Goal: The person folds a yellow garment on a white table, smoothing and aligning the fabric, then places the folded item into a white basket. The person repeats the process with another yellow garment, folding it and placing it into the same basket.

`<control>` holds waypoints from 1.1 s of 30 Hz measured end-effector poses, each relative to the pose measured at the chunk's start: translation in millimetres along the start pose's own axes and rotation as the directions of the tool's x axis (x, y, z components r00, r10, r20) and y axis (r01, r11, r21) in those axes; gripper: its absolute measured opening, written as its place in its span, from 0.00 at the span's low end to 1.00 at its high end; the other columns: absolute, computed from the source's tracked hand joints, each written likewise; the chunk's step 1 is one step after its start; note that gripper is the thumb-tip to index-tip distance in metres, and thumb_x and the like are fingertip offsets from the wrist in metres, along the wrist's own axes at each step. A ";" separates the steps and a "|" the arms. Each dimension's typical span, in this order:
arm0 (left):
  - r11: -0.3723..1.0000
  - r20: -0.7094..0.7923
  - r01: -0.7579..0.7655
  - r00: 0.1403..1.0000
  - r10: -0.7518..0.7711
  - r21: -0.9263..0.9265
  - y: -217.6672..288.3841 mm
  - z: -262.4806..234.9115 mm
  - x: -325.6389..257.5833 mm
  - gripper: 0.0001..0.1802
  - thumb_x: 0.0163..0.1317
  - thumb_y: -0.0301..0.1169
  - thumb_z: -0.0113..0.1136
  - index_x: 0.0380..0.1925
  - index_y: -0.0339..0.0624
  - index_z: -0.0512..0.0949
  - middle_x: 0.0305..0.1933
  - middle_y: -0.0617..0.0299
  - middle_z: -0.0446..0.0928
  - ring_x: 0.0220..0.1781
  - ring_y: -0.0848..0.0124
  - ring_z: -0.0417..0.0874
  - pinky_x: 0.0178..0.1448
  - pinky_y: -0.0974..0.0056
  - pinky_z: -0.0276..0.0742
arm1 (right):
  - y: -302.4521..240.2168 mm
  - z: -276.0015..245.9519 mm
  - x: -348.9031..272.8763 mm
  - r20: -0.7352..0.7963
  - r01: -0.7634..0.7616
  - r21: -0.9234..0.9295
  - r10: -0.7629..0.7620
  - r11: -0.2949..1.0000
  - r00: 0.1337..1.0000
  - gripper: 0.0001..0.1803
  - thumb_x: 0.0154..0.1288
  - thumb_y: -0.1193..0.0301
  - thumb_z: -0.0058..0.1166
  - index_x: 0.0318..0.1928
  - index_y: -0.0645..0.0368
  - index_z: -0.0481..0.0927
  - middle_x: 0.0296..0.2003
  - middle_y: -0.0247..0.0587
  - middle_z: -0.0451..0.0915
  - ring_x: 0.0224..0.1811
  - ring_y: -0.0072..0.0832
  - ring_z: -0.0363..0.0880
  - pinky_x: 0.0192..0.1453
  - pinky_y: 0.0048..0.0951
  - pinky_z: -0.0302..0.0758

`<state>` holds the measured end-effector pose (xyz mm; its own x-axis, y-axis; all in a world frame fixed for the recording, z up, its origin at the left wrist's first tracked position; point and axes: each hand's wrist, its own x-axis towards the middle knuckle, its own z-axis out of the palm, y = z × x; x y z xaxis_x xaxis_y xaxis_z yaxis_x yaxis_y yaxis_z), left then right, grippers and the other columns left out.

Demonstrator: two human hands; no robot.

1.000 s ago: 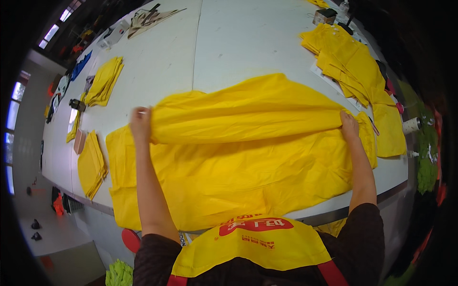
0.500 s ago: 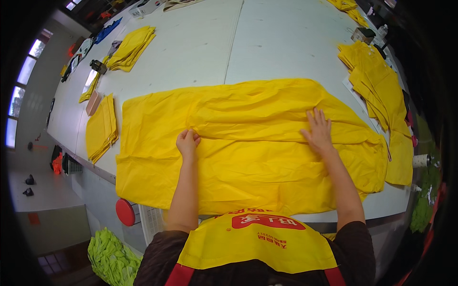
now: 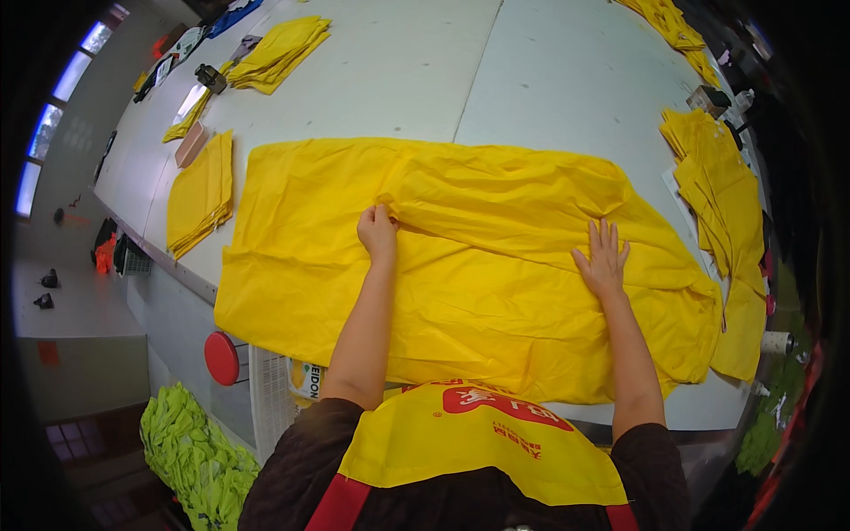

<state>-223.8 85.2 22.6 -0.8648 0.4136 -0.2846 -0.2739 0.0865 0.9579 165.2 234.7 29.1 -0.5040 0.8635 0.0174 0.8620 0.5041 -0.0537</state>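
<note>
Cloth point(image 3: 460, 327) lay flat-ish on the table point(image 3: 398, 88) right in front of me, long axis left to right, right end a bit nearer me. Left hand point(image 3: 378, 234) was pinched closed at a fold point(image 3: 505, 190), with what looked like a small bit of the edge in it. Right hand point(image 3: 606, 270) was palm down, digits spread, resting on the cloth, nothing gripped.

Key relation: fold ran rightward from my left pinch, angling slightly toward me, to about my right hand. Its loose bulk sat on the far side of that line. Left was nearer the fold's left end; right was nearer the cloth's right end.

Couldn't see: exactly what the pinch had, how many layers, anything under my right palm. Forearms point(image 3: 361, 332) and apron point(image 3: 478, 442) cut off parts of the near edge. Right end was bunched, shape unclear.
</note>
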 end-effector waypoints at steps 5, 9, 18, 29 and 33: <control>0.812 0.001 0.040 0.999 -0.049 -0.582 30.5 8.6 -19.9 0.08 0.66 0.28 0.47 0.41 0.35 0.72 0.35 0.61 0.74 0.35 0.77 0.74 0.40 0.68 0.74 | 1.6 1.7 -2.0 -0.012 -0.004 -0.004 0.003 1.000 1.000 0.37 0.62 0.47 0.43 0.67 0.52 0.57 0.69 0.45 0.50 0.72 0.43 0.44 0.68 0.59 0.37; 0.797 0.123 -0.032 0.983 0.133 -0.604 64.0 6.3 -25.8 0.09 0.67 0.28 0.46 0.43 0.37 0.72 0.38 0.62 0.74 0.37 0.73 0.75 0.43 0.68 0.74 | 2.2 3.2 -2.0 -0.026 0.013 0.007 -0.012 1.000 1.000 0.37 0.63 0.46 0.42 0.67 0.52 0.56 0.69 0.44 0.50 0.72 0.43 0.44 0.68 0.59 0.37; 0.525 0.634 -0.593 0.764 0.124 0.611 39.2 -55.0 14.7 0.24 0.67 0.46 0.43 0.34 0.34 0.78 0.24 0.62 0.76 0.30 0.69 0.74 0.39 0.67 0.69 | 1.2 2.0 -1.3 -0.027 0.021 0.003 -0.021 1.000 0.999 0.37 0.62 0.47 0.43 0.67 0.53 0.57 0.68 0.45 0.51 0.71 0.43 0.45 0.68 0.58 0.37; 0.996 0.357 -0.080 0.932 0.058 0.048 84.3 19.5 54.9 0.12 0.59 0.36 0.58 0.24 0.39 0.74 0.19 0.69 0.69 0.19 0.78 0.65 0.23 0.70 0.61 | 5.9 5.9 0.3 -0.069 0.045 0.001 -0.045 0.999 0.997 0.37 0.60 0.48 0.46 0.66 0.53 0.58 0.68 0.46 0.52 0.71 0.44 0.46 0.67 0.60 0.39; 0.994 0.261 -0.052 0.965 0.026 0.092 70.8 24.6 64.2 0.12 0.58 0.36 0.59 0.23 0.39 0.73 0.18 0.69 0.67 0.16 0.77 0.63 0.19 0.67 0.58 | 4.6 5.7 -0.8 -0.067 0.068 0.013 -0.067 0.998 0.995 0.38 0.60 0.48 0.47 0.66 0.54 0.59 0.68 0.46 0.52 0.71 0.44 0.46 0.67 0.61 0.40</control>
<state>-288.3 140.3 73.1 -0.7316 0.6383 -0.2396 -0.1887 0.1481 0.9708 169.2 236.2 23.2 -0.5558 0.8266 0.0880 0.8248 0.5616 -0.0652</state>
